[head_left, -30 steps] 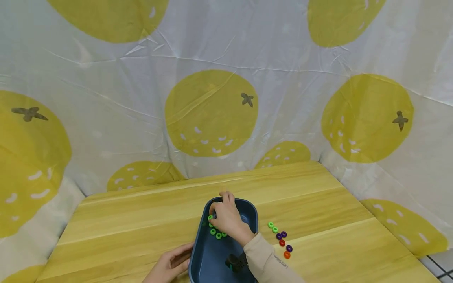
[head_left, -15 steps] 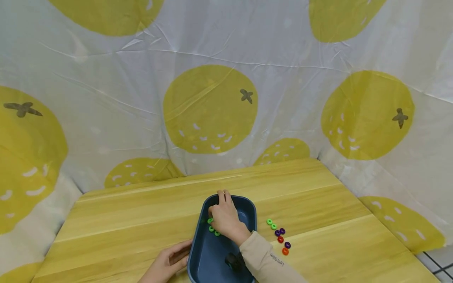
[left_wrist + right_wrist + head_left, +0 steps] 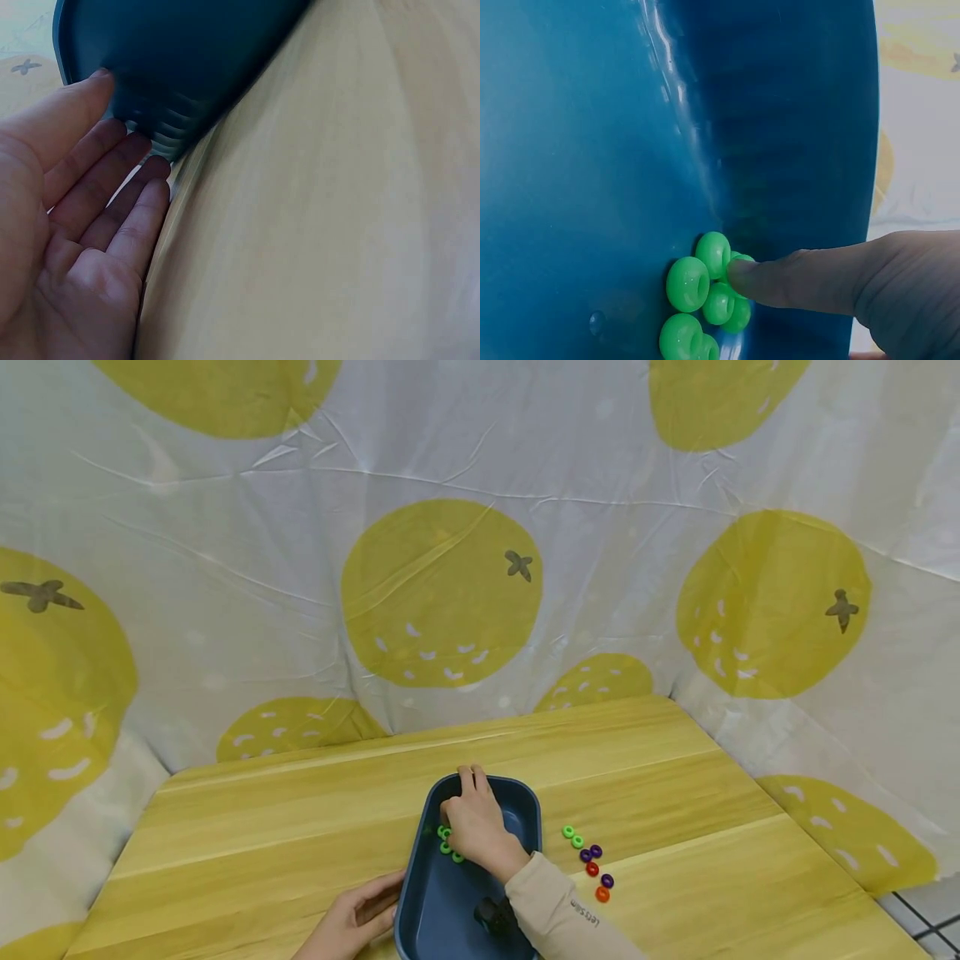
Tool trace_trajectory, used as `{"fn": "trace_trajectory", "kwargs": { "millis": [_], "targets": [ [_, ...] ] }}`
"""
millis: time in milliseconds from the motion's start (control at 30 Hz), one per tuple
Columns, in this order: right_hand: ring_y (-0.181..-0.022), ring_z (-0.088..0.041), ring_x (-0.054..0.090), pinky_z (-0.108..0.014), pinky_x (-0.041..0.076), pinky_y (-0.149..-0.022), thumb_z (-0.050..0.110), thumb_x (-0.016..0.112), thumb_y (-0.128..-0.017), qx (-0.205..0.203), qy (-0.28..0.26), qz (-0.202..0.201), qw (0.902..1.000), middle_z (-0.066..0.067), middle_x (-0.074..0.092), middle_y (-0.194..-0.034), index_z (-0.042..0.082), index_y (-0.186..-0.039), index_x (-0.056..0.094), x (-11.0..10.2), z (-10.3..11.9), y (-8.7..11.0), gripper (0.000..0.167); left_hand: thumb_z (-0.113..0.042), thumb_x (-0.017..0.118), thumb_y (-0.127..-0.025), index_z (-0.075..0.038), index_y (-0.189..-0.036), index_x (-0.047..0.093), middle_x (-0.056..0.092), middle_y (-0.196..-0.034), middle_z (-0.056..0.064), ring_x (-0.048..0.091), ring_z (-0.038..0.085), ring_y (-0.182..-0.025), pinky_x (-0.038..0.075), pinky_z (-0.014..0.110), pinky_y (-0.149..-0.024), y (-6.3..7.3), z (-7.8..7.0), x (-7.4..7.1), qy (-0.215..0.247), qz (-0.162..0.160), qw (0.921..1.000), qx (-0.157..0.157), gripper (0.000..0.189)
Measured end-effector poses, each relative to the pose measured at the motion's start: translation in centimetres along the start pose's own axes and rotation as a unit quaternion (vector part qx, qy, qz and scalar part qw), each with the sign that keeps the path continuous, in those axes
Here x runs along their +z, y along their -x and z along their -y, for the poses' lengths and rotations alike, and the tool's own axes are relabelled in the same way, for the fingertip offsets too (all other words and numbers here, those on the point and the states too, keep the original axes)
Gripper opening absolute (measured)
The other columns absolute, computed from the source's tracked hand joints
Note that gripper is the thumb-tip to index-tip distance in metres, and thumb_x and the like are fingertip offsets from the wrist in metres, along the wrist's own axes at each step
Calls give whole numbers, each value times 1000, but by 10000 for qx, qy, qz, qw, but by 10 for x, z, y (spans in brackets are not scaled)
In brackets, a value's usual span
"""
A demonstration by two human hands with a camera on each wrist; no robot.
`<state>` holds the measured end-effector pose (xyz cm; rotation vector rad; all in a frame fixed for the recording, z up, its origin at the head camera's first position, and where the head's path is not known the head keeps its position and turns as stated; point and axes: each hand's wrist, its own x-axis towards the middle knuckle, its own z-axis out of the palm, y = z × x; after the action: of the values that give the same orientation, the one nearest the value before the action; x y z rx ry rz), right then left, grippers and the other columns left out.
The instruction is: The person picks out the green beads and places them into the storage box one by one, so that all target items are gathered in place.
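A dark blue tray (image 3: 450, 902) rests on the wooden table, with several small green ring beads (image 3: 446, 847) bunched at its far left corner. My right hand (image 3: 480, 827) reaches into that corner, two fingers extending over the far rim. In the right wrist view a fairly straight finger (image 3: 795, 281) touches one of the clustered green beads (image 3: 688, 284). Beside the tray's left wall is my left hand (image 3: 352, 914). Its extended fingers and thumb (image 3: 82, 105) come right up to the tray's outer side (image 3: 187, 60) in the left wrist view, palm facing it.
Right of the tray lie loose ring beads: green (image 3: 577, 842), purple (image 3: 596, 851), red (image 3: 592, 869) and orange (image 3: 602, 894). A black wrist camera (image 3: 492, 914) on my right wrist hangs over the tray. A fruit-print curtain (image 3: 450, 593) borders the table (image 3: 262, 827).
My right hand has shifted slightly within the tray, and the green beads now bunch closer into the far left corner. The left hand stays beside the tray.
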<state>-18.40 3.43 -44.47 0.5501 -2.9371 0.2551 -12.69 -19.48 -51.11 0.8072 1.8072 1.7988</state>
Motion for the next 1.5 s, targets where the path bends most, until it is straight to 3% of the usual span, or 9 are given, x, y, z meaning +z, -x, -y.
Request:
{"fn": "trace_trajectory", "kwargs": {
  "millis": [200,400,700,867,1133,1300,1500],
  "targets": [
    [-139,-41,34,-48,41,-111,17,85,-76,-6,53,-32,10000,-22,44,-146,21,-74,75,0,0,0,11,-8,43,-107,23,-145,22,21,-144,50,49,-10,-122,44,13,-99,1,0,0,45,-1,10000,-6,53],
    [-138,-41,35,-48,40,-111,22,84,-78,51,-128,-14,9999,-21,43,-146,19,-79,75,-2,0,0,10,-10,48,-105,21,-145,26,31,-146,44,51,-9,-121,44,13,-98,0,1,0,-194,-140,9996,-162,55],
    [-136,-41,37,-51,43,-107,22,81,-84,265,-1038,-437,9933,-23,48,-142,13,-88,75,-2,0,1,11,-7,45,-106,23,-144,25,24,-142,51,49,-10,-121,44,11,-98,1,1,1,-156,-34,9998,68,53],
    [-135,-40,39,-53,45,-104,21,78,-86,378,-1416,-585,9875,-23,49,-141,14,-86,74,-4,-2,-1,8,-8,47,-105,22,-144,28,27,-142,50,49,-10,-121,44,12,-97,1,0,2,-209,-141,9997,68,52],
    [-134,-44,39,-55,50,-96,17,76,-89,521,-2441,-814,9649,-25,49,-141,13,-86,73,-15,-11,-1,5,-6,46,-105,22,-144,28,27,-142,51,49,-10,-121,44,12,-98,0,2,5,-194,-110,9996,189,51],
    [-131,-48,42,-62,43,-101,13,75,-88,514,-2767,-1346,9501,-27,52,-137,9,-87,74,-31,-26,-3,4,-7,47,-105,21,-144,30,30,-142,49,50,-10,-121,44,12,-97,-1,2,5,-234,-179,9995,144,51],
    [-125,-50,47,-66,40,-101,15,74,-88,782,-3065,-1934,9287,-26,53,-136,8,-88,74,-48,-57,4,7,-7,49,-104,20,-144,31,30,-142,48,50,-9,-121,45,12,-97,0,1,5,-239,-244,9994,84,52]
  ]
}}
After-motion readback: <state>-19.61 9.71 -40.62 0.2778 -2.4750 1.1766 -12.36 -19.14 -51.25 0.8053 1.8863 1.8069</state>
